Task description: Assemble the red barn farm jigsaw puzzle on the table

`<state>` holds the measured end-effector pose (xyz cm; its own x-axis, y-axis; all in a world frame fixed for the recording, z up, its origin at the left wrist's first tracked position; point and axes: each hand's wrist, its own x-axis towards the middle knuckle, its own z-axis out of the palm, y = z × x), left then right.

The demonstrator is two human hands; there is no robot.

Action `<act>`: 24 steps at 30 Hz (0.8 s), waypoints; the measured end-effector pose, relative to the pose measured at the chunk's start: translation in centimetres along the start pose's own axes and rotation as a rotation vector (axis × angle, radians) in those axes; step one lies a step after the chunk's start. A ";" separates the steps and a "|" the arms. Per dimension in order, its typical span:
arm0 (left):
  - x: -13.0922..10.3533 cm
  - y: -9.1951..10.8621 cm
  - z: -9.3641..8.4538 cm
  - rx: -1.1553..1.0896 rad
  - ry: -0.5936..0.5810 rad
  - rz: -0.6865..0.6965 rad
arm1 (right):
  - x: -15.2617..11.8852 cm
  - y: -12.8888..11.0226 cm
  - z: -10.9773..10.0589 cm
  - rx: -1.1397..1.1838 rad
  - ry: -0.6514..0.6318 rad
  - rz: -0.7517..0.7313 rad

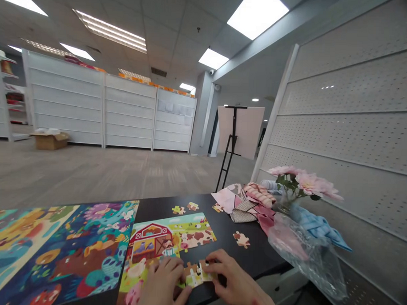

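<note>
A partly assembled farm jigsaw puzzle (154,237) with a red barn lies on the dark table in front of me. My left hand (164,280) rests over its lower part, fingers laid on the pieces and thumb apart. Just right of that thumb is a small section of puzzle pieces (193,276) with green, brown and white print. At its right end, my right hand (232,278) pinches a puzzle piece (206,272) between thumb and fingers. The fingers partly cover this piece. Whether it is fully joined to the section cannot be made out.
Loose puzzle pieces lie beyond the puzzle (192,207) and to its right (242,239). Two colourful puzzles (96,251) cover the table's left side. Folded cloths (245,203), a flower vase (286,204) and a clear plastic bag (307,249) crowd the right edge.
</note>
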<state>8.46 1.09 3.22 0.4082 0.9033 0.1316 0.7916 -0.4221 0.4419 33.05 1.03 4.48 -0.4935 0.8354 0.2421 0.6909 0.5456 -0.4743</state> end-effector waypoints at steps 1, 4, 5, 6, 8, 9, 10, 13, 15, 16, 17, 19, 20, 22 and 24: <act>0.1 0.3 0.2 -0.007 0.023 -0.025 | 0.2 0.1 0.1 -0.011 -0.015 -0.017; 0.3 1.0 0.5 -0.030 0.054 -0.083 | 0.3 0.6 0.4 -0.017 -0.033 -0.043; 0.3 1.1 0.6 -0.042 0.056 -0.089 | 0.3 0.8 0.5 -0.010 -0.028 -0.042; 0.3 1.1 0.7 -0.051 0.060 -0.087 | 0.2 1.0 0.5 -0.003 -0.022 -0.040; 0.4 1.0 0.9 -0.056 0.072 -0.070 | -0.1 1.2 0.7 0.009 -0.006 -0.026; 0.4 0.9 1.0 -0.053 0.072 -0.058 | -0.2 1.2 0.8 0.015 0.002 -0.018; 0.4 0.8 1.1 -0.047 0.071 -0.045 | -0.2 1.1 0.8 0.021 0.009 -0.014; 0.4 0.6 1.3 -0.034 0.065 -0.027 | -0.1 0.6 0.6 0.019 0.015 -0.022; 0.4 0.4 1.4 -0.014 0.069 -0.012 | 0.0 0.1 0.4 -0.002 -0.002 -0.033; 0.4 0.4 1.5 0.004 0.073 0.003 | 0.1 -0.2 0.2 -0.014 -0.015 -0.037; 0.4 0.3 1.6 0.025 0.071 0.033 | 0.2 -0.4 0.1 -0.025 -0.024 -0.039; 0.5 -0.1 1.9 0.069 0.043 0.131 | 0.3 -0.8 -0.1 -0.038 -0.039 -0.046; 0.6 -0.2 2.0 0.091 0.021 0.190 | 0.3 -0.9 -0.2 -0.041 -0.045 -0.050; 0.7 -0.6 2.3 0.136 -0.021 0.290 | 0.3 -0.9 -0.3 -0.046 -0.060 -0.055; 0.9 -0.9 2.5 0.167 -0.043 0.336 | 0.2 -0.9 -0.3 -0.048 -0.068 -0.059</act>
<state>9.22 2.09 0.72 0.6741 0.7095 0.2054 0.6716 -0.7045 0.2293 32.48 0.70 5.24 -0.5679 0.7959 0.2099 0.6832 0.5980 -0.4192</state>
